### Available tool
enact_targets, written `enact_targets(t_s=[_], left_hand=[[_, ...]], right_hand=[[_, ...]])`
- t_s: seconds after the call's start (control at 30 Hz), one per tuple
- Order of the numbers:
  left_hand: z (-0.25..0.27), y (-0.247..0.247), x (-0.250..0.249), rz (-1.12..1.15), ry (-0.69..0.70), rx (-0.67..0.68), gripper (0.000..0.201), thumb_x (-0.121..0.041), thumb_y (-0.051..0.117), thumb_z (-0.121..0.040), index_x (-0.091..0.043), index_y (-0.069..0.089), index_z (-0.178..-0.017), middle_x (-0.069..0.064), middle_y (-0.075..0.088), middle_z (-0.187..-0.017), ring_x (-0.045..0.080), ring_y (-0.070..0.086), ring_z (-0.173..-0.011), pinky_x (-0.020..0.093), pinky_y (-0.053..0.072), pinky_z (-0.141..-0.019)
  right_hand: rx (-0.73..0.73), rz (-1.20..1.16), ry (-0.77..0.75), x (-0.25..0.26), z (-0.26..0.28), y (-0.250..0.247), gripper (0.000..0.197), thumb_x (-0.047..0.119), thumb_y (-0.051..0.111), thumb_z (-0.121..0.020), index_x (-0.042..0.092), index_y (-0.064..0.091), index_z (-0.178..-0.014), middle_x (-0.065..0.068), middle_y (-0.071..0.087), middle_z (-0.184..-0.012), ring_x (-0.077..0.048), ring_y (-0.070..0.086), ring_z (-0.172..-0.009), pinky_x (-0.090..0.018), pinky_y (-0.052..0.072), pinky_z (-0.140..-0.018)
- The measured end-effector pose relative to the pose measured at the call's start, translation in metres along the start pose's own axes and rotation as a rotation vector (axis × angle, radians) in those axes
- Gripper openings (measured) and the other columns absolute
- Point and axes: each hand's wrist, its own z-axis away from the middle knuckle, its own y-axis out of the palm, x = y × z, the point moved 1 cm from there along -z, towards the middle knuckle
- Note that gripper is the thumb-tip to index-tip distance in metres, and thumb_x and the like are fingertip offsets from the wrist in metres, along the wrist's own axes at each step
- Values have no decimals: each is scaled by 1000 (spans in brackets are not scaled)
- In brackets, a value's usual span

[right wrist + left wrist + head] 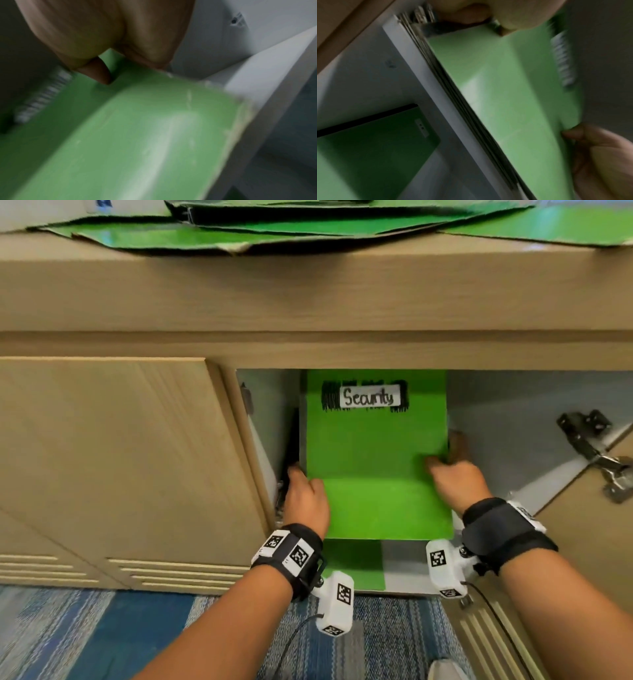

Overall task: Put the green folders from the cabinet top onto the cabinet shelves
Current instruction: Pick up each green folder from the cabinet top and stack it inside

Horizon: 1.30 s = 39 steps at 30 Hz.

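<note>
Green card, matte: a folder labelled "Security" (376, 460) lies flat, half inside the open cabinet bay, on the upper shelf (436, 83). Left hand (306, 501) grips the folder's near-left edge, fingers curled round it. Right hand (457, 477) holds the right edge, thumb on the cover and fingers curled over the side. The left wrist view shows the folder sitting on a stack of others already shelved, edges layered. Below, on the lower shelf, lies another green folder (373, 148) with a small label.

Step in hand, as judged: sliding this folder back into the bay. The near end overhangs the shelf front, so it is not yet seated. Next move calls for an even push from both sides, kept square so the corners clear the left wall, then letting go.

Orientation: long axis runs front to back, into the cabinet. Label end points inward, toward the back; plain end faces the person. Cover up.

More green folders (239, 231) are on the cabinet top (308, 289), overlapping loosely. Door hinge (596, 453) at right, door swung open.
</note>
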Motion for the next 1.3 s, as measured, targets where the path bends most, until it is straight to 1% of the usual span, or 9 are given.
enact_targets(t_s=[0.13,0.27,0.43,0.5,0.6,0.73,0.9,1.1,1.3], left_hand=[[-2,15,3,-143,111,95,59,-6,45,-90,-3,25,-146,21,37,-136,36,46,-119,32,36,-99],[-3,17,9,-542,258,224,78,-42,60,-80,-24,27,-148,15,7,-156,34,11,-144,44,13,-119],[-2,17,17,-864,491,571,92,-75,59,-67,-42,25,-146,3,-5,-161,27,-15,-147,56,-14,-114],[-3,16,16,-908,533,623,91,-68,63,-71,-42,22,-147,1,-4,-161,25,-14,-147,56,-15,-114],[-5,13,15,-908,562,578,76,-52,63,-82,-41,25,-147,0,2,-161,23,-9,-148,53,-13,-115],[-7,10,16,-882,538,548,70,-49,62,-85,-41,29,-146,-3,10,-161,21,-2,-148,53,-10,-115],[-9,7,16,-943,511,524,73,-61,57,-82,-41,27,-146,-2,14,-160,23,6,-148,53,1,-117],[-12,3,21,-1008,573,546,72,-57,53,-87,-40,19,-148,-4,11,-161,25,1,-148,61,-3,-115],[-18,0,22,-986,547,608,71,-56,53,-87,-42,19,-148,-7,12,-160,22,3,-149,61,-2,-114]], right_hand=[[-10,-86,32,-25,-14,9,48,-2,62,-82,7,49,-127,-13,63,-119,-19,59,-96,-23,42,-79],[54,-17,110,-37,-24,19,40,-13,55,-81,-1,56,-119,-20,65,-111,-26,60,-90,-11,44,-54],[98,-69,173,-35,-24,33,50,-9,57,-85,-8,42,-133,-23,57,-125,-35,56,-112,-34,45,-90],[140,-137,179,-34,-25,38,49,-9,57,-85,-2,46,-132,-12,61,-114,-28,58,-101,-35,45,-89],[178,-335,193,-35,-29,43,34,-15,54,-82,11,59,-103,7,69,-83,-13,68,-78,-31,47,-76],[130,-529,240,-36,-34,47,56,-15,55,-82,9,43,-131,-1,54,-105,-18,57,-93,-35,47,-86],[223,-488,203,-31,-41,56,35,-17,52,-81,18,57,-87,-4,66,-88,-20,64,-78,-33,50,-73],[263,-419,162,-52,-57,69,58,-1,64,-65,14,59,-120,-10,69,-116,-33,66,-106,-55,50,-95],[284,-104,113,-59,-58,70,84,19,72,-57,23,45,-137,-5,58,-132,-28,59,-115,-48,48,-100]])
